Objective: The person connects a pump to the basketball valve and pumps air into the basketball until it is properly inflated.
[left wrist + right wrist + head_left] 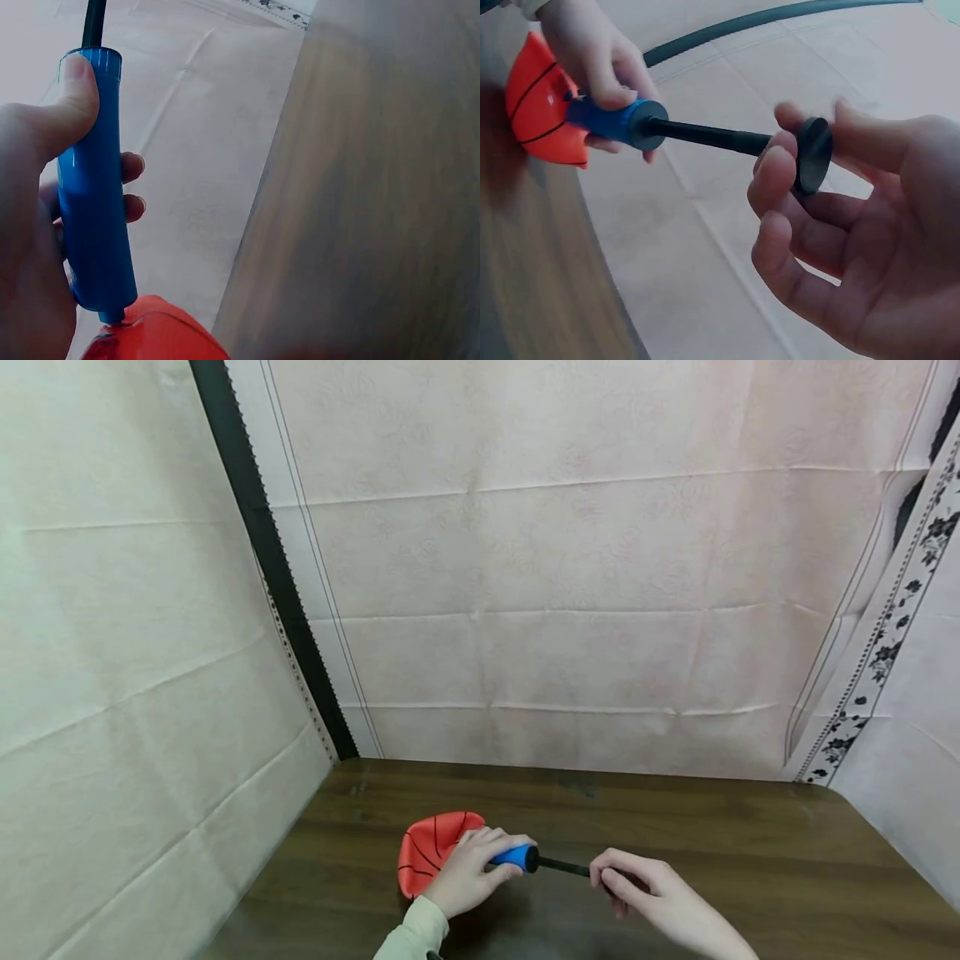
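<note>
My left hand (pixel 480 872) is wrapped round the blue barrel (pixel 97 195) of a small hand pump, thumb lying along it close to the end where the black rod (pixel 712 137) comes out, fingertips showing on the far side. My right hand (pixel 637 889) has its fingers curled about the round black handle (pixel 815 156) at the other end of that rod – some fingertips sit on the rod side of the disc, and the lower fingers bend loosely beneath it. A good length of rod shows between my two hands, so the pump is drawn out, lying roughly sideways above the brown wooden table (pixel 720 835)

The red ball (pixel 423 856) with black lines is just beyond my left hand, over the left part of the table, slack and folded in rather than round. The narrow tip at the barrel's end meets the ball – how far it goes in, I cannot tell. A pale green sleeve (pixel 423 927) covers my left wrist. Pale creased cloth (pixel 570 568) hangs behind the table, with a black strip (pixel 273 543) running down its left side
</note>
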The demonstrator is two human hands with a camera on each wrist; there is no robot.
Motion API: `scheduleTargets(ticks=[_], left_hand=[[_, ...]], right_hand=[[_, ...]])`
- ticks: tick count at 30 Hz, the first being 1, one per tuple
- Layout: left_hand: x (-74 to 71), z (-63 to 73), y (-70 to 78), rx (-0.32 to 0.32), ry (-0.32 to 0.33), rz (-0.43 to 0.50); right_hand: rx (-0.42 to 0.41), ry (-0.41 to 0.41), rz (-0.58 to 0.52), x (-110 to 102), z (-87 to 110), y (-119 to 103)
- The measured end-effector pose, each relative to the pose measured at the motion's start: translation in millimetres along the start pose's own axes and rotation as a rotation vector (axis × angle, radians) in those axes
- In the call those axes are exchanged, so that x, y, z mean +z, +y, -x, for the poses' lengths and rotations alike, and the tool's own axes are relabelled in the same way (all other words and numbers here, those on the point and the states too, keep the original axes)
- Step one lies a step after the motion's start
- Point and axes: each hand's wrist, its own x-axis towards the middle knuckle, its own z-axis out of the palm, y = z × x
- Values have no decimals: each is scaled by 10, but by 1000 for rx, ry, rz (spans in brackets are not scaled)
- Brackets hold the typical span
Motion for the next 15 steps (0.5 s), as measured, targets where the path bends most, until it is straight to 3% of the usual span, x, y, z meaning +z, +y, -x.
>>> scheduleTargets(ticks=[4, 9, 15], left_hand=[[39, -8, 34, 9, -19, 10], [92, -6, 76, 55, -73, 16], [163, -25, 123, 125, -109, 25]], right_hand=[[51, 0, -64, 37, -14, 5], [106, -21, -102, 238, -144, 121], [47, 13, 13, 403, -198, 265]])
